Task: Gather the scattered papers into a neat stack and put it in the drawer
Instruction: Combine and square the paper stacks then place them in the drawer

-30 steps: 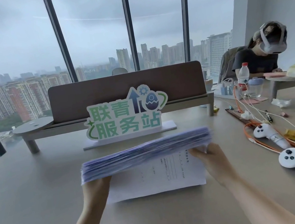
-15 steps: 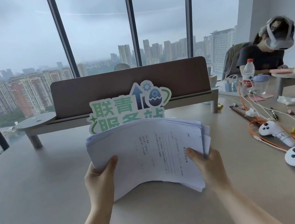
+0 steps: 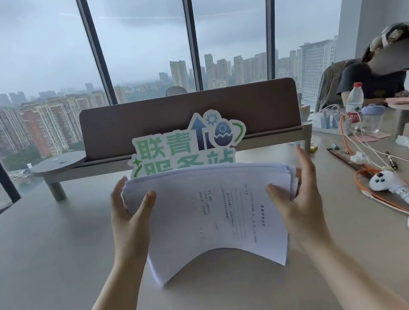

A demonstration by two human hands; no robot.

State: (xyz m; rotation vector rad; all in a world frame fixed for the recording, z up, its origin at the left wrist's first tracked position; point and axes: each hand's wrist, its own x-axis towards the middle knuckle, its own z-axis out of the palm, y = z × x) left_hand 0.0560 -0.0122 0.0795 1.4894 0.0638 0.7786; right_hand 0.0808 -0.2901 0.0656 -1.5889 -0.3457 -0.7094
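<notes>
A thick stack of white printed papers [image 3: 213, 213] stands on its lower edge on the beige table [image 3: 53, 261], bowed so its bottom middle arches up. My left hand [image 3: 130, 221] holds the stack's left side, thumb on the front sheet and fingers behind. My right hand [image 3: 297, 198] holds the right side, thumb on the front and fingers reaching up along the right edge. The sheets' right edges are slightly fanned. No drawer is in view.
A green-and-white sign [image 3: 186, 147] stands just behind the stack, before a brown divider [image 3: 188, 114]. At the right lie two white controllers [image 3: 392, 183], orange and white cables [image 3: 363, 171], a water bottle [image 3: 354, 102] and small items. A person [image 3: 374, 77] sits at the far right.
The stack went from flat and edge-on above a lone sheet to upright and facing me. Both hands shifted to its sides, and the right fingers have straightened along the edge.
</notes>
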